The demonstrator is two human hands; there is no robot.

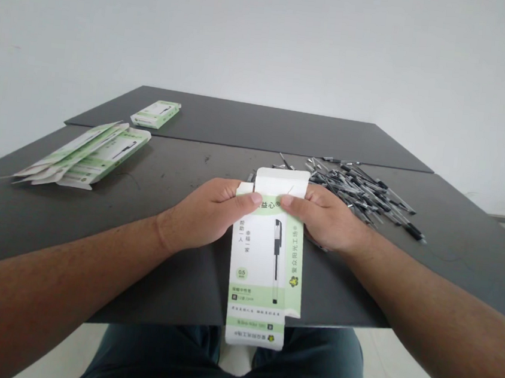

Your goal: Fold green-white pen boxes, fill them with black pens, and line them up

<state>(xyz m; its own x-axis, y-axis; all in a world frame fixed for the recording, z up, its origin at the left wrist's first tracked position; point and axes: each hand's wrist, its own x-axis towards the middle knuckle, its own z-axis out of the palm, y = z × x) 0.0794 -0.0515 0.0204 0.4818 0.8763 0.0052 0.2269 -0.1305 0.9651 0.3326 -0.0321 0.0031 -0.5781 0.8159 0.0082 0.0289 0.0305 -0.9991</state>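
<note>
A green and white cardboard pen box [257, 255], printed with a black pen, is held up in front of me over the table's near edge. It looks flattened, with its end flaps folded out at the top and bottom. My left hand [214, 209] grips its upper left edge, thumb on the printed face. On the upper right edge my right hand [328, 218] is closed in the same way. The fingers of both hands are largely hidden behind the cardboard. Just beyond my right hand lies a loose heap of black and clear gel pens [360, 191].
To the left lie several flattened or partly folded pen boxes [88, 157] in an overlapping pile. Farther back, a closed-looking pen box [156, 114] rests on the second dark table [259, 126]. A seam runs between the two tables. A pale wall [268, 40] stands behind.
</note>
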